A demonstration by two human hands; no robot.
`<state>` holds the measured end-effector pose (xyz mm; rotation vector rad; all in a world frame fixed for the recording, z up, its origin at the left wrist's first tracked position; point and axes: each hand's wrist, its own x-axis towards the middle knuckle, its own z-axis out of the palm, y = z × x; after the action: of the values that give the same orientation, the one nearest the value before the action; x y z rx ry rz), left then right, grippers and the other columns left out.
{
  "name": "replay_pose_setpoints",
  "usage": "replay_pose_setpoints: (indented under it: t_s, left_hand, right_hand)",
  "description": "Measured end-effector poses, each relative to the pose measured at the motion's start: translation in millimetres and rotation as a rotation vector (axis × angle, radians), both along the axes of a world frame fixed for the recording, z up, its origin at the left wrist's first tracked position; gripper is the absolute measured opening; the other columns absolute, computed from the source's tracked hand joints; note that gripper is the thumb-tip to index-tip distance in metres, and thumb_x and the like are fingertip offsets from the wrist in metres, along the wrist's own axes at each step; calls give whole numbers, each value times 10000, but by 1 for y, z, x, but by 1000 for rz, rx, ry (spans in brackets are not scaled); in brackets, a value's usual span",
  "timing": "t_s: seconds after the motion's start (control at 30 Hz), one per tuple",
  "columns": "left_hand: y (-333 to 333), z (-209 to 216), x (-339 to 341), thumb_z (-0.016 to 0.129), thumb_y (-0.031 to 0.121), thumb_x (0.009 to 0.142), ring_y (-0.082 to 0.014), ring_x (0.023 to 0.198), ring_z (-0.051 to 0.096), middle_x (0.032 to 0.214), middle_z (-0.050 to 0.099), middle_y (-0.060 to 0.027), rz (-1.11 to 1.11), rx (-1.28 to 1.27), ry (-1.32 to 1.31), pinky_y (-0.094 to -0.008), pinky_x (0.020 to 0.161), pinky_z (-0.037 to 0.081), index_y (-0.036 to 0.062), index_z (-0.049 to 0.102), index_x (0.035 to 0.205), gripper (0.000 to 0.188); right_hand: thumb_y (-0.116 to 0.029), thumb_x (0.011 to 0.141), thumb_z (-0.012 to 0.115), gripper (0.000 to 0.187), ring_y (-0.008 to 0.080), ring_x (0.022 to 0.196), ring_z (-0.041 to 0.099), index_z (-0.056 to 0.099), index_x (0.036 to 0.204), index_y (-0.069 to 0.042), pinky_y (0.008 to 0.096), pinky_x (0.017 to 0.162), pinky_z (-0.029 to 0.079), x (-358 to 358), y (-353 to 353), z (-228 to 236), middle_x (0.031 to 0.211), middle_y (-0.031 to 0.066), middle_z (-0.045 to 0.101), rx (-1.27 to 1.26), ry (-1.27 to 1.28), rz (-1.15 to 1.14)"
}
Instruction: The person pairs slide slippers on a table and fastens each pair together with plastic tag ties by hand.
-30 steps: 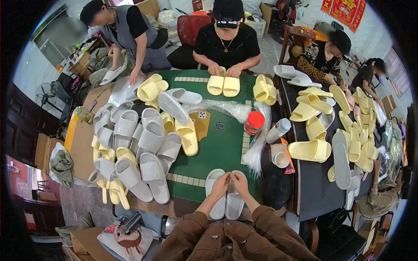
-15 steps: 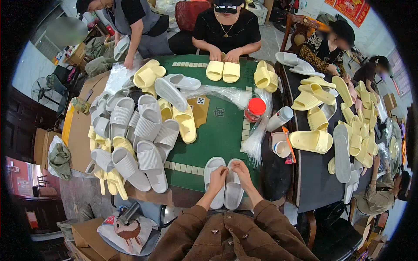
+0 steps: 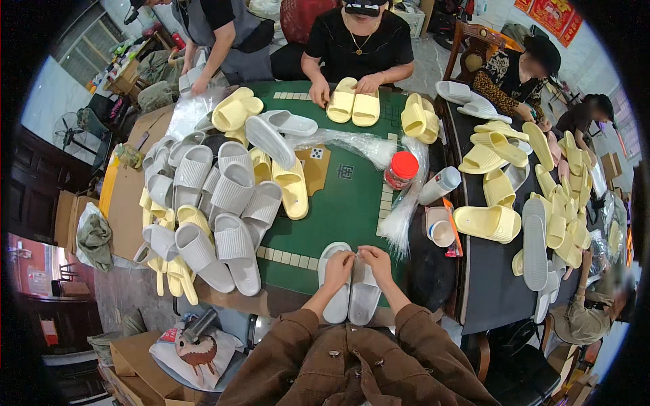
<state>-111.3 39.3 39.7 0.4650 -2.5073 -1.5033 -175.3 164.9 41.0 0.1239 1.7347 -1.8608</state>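
Note:
Right in front of me, a pair of light grey slippers lies side by side at the near table edge, the left slipper (image 3: 336, 308) and the right slipper (image 3: 364, 303) with toes away from me. My left hand (image 3: 338, 270) is over the left slipper's strap, thumb and fingers pinched. Close beside it, my right hand (image 3: 375, 263) is pinched too, above the right slipper's strap. The fingertips of both hands nearly meet between the slippers' far ends. Whatever they hold is too small to make out. A bundle of clear plastic strands (image 3: 398, 233) lies just beyond my right hand.
Grey slippers (image 3: 196, 169) and yellow ones are heaped on the left. A red-lidded jar (image 3: 401, 170), a white bottle (image 3: 440, 185) and a cup (image 3: 442, 234) stand at right. Across the table a person handles yellow slippers (image 3: 365, 109). More slippers cover the dark side table (image 3: 487, 284).
My hands have shifted slightly away from me, fingertips still pinched close together. The person opposite has moved one hand off the yellow slippers to the table beside them. The whole view has shifted slightly.

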Motion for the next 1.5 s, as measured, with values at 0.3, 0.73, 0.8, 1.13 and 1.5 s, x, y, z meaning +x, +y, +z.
replay_pose_setpoints:
  t_s: [0.3,0.73,0.8,1.13,1.5]
  left_hand:
    - [2,4,12,533,65,817,-312,736,558,804,574,-164,-131,-55,56,-360,637,440,-3,598,887,117]
    - [19,38,18,548,62,804,-320,792,546,831,581,-152,-145,178,-37,-370,688,438,-9,591,842,92]
    - [20,37,19,552,61,801,-319,797,542,829,581,-148,-143,209,-45,-371,694,434,-8,590,839,87]
    - [17,34,20,567,49,792,-321,792,531,822,574,-132,-268,16,0,-380,701,426,3,598,857,85]
    - [-2,32,4,543,46,804,-321,801,560,841,585,-138,-353,22,6,-370,703,441,7,591,868,89]
  right_hand:
    - [-107,818,582,193,121,766,595,647,951,17,232,705,467,19,6,9,864,69,633,153,218,104]
    - [-90,810,595,154,93,772,580,651,928,-7,222,683,454,34,32,24,853,52,645,102,153,-27]
    - [-61,814,588,161,102,789,585,633,940,29,221,733,457,38,37,30,877,56,643,186,115,37]
    - [-66,790,624,108,71,718,573,631,868,9,220,650,458,48,35,31,778,34,638,181,152,-13]
    - [-67,790,617,112,82,727,574,605,865,14,225,664,464,37,37,22,784,38,622,101,159,-69]
